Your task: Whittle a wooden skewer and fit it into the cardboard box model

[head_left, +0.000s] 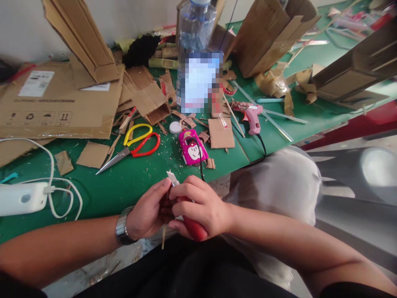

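Right hand (pixel 203 205) was wrapped snug round red-handled tool (pixel 196 229), metal tip (pixel 172 178) poking out toward 11 o'clock. Left hand (pixel 147 211) sat at tool's 9 o'clock, thumb just beside tip, fingers loosely curled but half hidden, so couldn't tell if they gripped anything. Thin stick (pixel 163 236) stuck out below, 6 o'clock. On green table (pixel 102 192), going from hands: pink box (pixel 192 149) near 12, scissors (pixel 145 140) around 11, pink glue gun (pixel 253 120) about 1, cardboard scraps mostly 11 to 12.
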Tool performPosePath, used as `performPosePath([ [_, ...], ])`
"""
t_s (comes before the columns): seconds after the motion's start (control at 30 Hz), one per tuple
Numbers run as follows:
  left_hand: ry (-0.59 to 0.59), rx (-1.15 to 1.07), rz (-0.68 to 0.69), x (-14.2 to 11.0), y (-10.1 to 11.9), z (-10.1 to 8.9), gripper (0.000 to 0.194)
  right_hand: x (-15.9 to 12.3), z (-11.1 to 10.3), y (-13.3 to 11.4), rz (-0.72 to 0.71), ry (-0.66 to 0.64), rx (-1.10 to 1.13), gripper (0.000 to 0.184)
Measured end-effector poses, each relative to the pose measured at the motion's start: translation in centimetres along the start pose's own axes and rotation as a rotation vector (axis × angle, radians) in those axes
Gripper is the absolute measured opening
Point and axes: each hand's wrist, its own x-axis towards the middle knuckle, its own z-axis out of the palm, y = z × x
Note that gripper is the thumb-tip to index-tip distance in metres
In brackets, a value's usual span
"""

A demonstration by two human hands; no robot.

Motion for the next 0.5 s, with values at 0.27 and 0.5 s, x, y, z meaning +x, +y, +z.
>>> performPosePath([
  [0.27,0.003,0.058,0.048,0.04,-0.17,-0.15,0.052,-0.15,-0.05,0.0,-0.024,0.005,-0.006,0.016],
  [0.5,-0.038,0.076,0.084,0.26,-0.32,-0.34,0.047,-0.14,0.0,-0.01,0.02,-0.023,-0.021,0.016],
])
